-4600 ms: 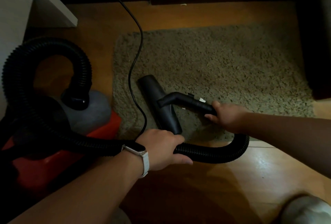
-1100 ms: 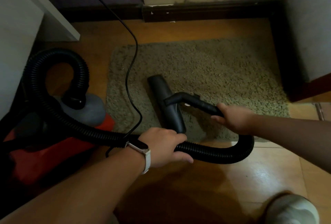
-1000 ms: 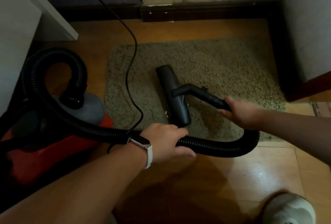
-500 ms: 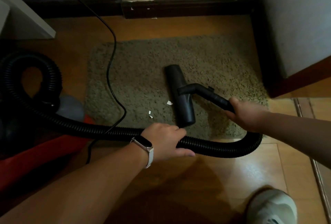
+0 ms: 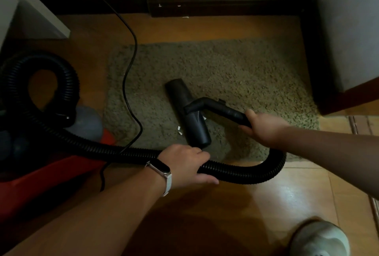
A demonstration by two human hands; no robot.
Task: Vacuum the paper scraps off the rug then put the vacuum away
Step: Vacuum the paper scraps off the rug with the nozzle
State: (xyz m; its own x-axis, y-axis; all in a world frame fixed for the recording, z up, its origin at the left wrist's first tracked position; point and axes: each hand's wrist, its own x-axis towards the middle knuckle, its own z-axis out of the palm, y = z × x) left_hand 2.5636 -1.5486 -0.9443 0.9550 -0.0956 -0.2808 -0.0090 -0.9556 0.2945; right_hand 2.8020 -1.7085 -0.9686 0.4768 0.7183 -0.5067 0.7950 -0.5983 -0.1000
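Now left hand (image 5: pixel 184 163) grips the hose (image 5: pixel 256 175), right hand (image 5: pixel 264 128) the wand (image 5: pixel 223 110), nozzle (image 5: pixel 193 130) on rug (image 5: pixel 246 75)

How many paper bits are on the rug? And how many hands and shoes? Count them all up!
Small white paper scraps on the shaggy olive rug: 3
Hands (left hand on black ribbed hose, right hand on black plastic wand): 2
White shoe: 1
Total: 6
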